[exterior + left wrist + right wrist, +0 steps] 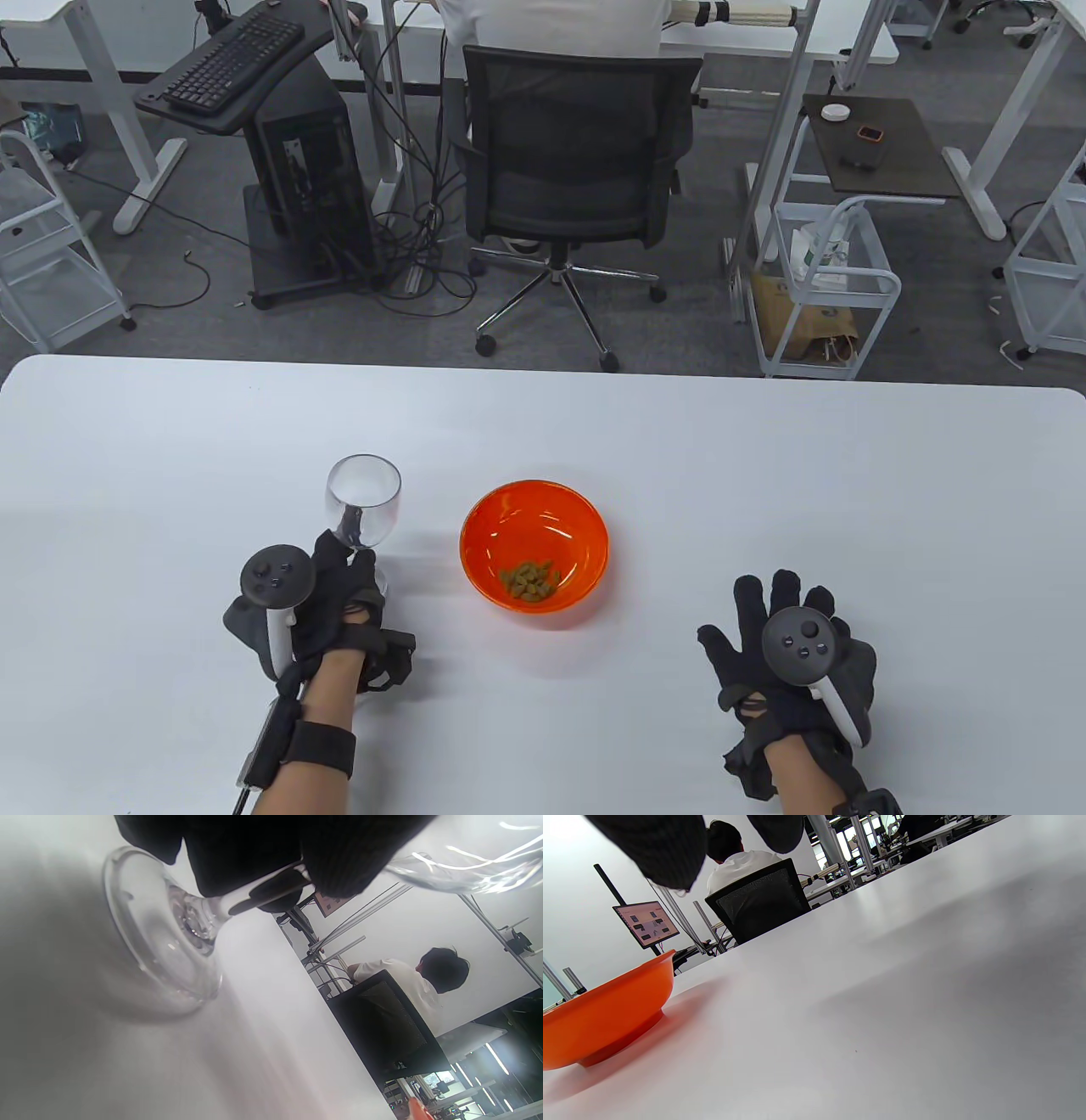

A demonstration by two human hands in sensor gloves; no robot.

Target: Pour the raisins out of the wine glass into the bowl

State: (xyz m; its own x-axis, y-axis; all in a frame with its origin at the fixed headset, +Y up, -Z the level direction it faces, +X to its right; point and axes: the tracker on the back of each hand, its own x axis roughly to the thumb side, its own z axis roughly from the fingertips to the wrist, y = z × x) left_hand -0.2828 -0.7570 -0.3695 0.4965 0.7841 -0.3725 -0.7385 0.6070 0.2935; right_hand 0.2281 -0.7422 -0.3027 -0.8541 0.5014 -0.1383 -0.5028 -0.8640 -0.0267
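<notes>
Near left: my left hand [327,594] grips the stem of the wine glass [363,503], which stands upright, foot on the table [764,475], cup empty. Fingers [237,853] hide most of the stem in the left wrist view. Near right: my right hand [785,658] rests flat, fingers spread, holding nothing. Middle: orange bowl [534,543], between the hands, just right of the glass, raisins [528,581] inside. Far: office chair [570,153] beyond the table edge.
</notes>
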